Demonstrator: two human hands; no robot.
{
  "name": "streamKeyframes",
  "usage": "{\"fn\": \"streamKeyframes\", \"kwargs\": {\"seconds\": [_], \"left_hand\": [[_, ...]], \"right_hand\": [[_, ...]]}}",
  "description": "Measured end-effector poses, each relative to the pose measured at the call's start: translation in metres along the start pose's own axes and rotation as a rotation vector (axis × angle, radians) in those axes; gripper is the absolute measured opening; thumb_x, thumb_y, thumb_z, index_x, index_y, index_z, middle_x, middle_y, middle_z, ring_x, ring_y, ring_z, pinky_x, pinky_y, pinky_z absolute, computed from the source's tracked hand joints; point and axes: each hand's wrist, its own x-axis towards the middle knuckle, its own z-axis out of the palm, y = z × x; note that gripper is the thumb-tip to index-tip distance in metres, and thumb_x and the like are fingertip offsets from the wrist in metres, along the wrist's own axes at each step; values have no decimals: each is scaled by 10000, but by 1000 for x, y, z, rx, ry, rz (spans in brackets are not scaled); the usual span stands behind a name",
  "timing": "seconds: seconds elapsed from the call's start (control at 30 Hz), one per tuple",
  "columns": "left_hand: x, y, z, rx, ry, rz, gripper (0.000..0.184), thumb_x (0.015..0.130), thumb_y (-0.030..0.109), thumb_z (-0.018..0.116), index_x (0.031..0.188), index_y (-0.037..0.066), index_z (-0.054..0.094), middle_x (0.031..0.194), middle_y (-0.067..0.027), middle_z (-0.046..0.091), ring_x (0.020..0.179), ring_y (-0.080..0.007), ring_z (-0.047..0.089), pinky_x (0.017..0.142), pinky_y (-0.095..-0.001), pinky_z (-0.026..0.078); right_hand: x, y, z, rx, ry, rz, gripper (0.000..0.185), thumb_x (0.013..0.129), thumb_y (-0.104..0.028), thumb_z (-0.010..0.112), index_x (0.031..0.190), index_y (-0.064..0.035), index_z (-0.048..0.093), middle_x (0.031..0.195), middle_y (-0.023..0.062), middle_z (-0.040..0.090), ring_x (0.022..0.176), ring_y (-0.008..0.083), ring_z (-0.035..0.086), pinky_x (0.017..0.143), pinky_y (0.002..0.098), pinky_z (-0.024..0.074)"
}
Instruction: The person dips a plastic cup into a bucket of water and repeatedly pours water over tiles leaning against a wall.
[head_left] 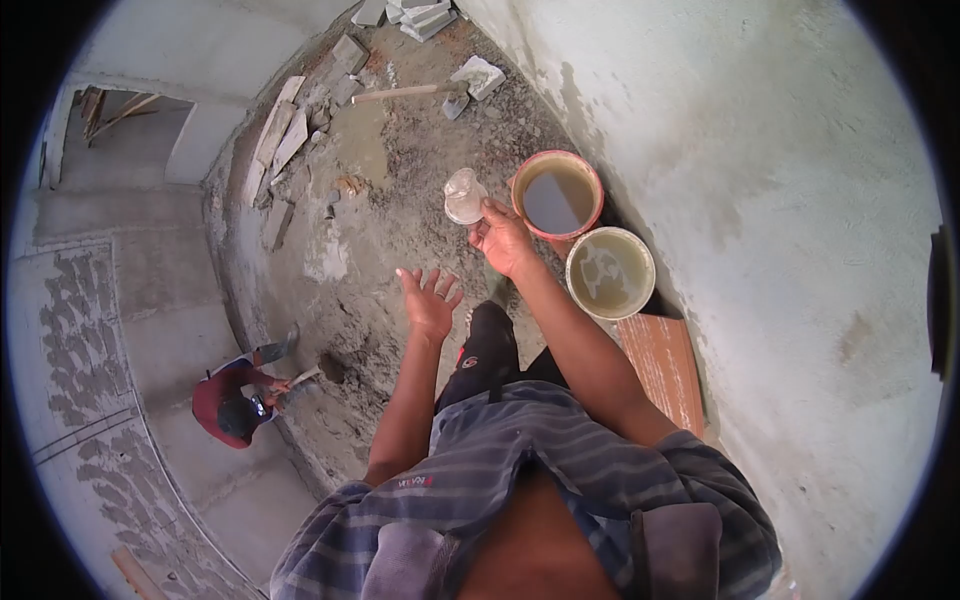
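Observation:
My right hand (503, 240) is closed on a clear plastic cup (463, 196), its fingers and thumb pinching the cup near its edge. I cannot tell whether anything is in the cup. Just right of that hand stands a red-rimmed bucket (558, 154) of murky water. Against it, nearer to me, is a pale bucket (652, 275) of cloudy liquid with light patches on top. My left hand (430, 305) is held out over the wet ground, fingers spread, with a ring on one finger and nothing in it.
An orange hollow brick (662, 372) lies by the right wall (790, 230). At left a co-worker (230, 405) bends with a long-handled tool (304, 378). Ahead lie a wooden-handled hammer (405, 94), broken blocks (478, 77) and boards (272, 130) on rough, muddy ground.

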Motion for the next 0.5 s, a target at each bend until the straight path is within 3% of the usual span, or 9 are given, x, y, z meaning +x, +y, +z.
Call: {"fn": "streamKeyframes", "kwargs": {"seconds": [0.13, 0.2, 0.3, 0.4, 0.5], "left_hand": [[71, -19, -3, 646, 93, -149, 1032, 953, 771, 463, 1644, 82, 127, 1678, -239, 212, 1450, -455, 397, 1153, -606, 343], [170, -84, -74, 1116, 0, -11, 890, 967, 652, 555, 1610, 103, 278, 1622, -240, 335, 1420, -455, 448, 1127, -522, 405], [194, -112, -83, 1581, -130, -2, 941, 923, 649, 615, 1618, 122, 263, 1631, -256, 305, 1426, -474, 436, 1140, -573, 382], [199, -84, -39, 2030, -309, -274, 1037, 875, 649, 674, 1624, 97, 215, 1644, -262, 261, 1424, -488, 430, 1145, -565, 391], [235, -96, -21, 2234, -329, -347, 1077, 832, 635, 724, 1625, 126, 201, 1646, -260, 257, 1422, -470, 444, 1139, -559, 406]], "right_hand": [[63, -51, 17, -15, 12, -122, 305, 974, -295, 740, 1223, -133, 671, 1064, -22, 688, 881, 118, 595, 647, 267, 437], [83, -68, 9, -41, 26, -176, 327, 970, -305, 744, 1234, -126, 671, 1059, -27, 687, 871, 116, 595, 647, 266, 433], [95, -84, -9, -122, 187, -235, 330, 970, -299, 745, 1235, -110, 685, 1009, -29, 688, 828, 99, 589, 634, 258, 425], [112, -82, -61, -285, 406, -274, 302, 977, -272, 733, 1216, -88, 715, 958, -19, 698, 796, 90, 602, 639, 254, 450], [124, -69, -129, -451, 669, -316, 269, 988, -242, 712, 1180, -56, 740, 952, -12, 709, 806, 100, 631, 680, 255, 495]]}}
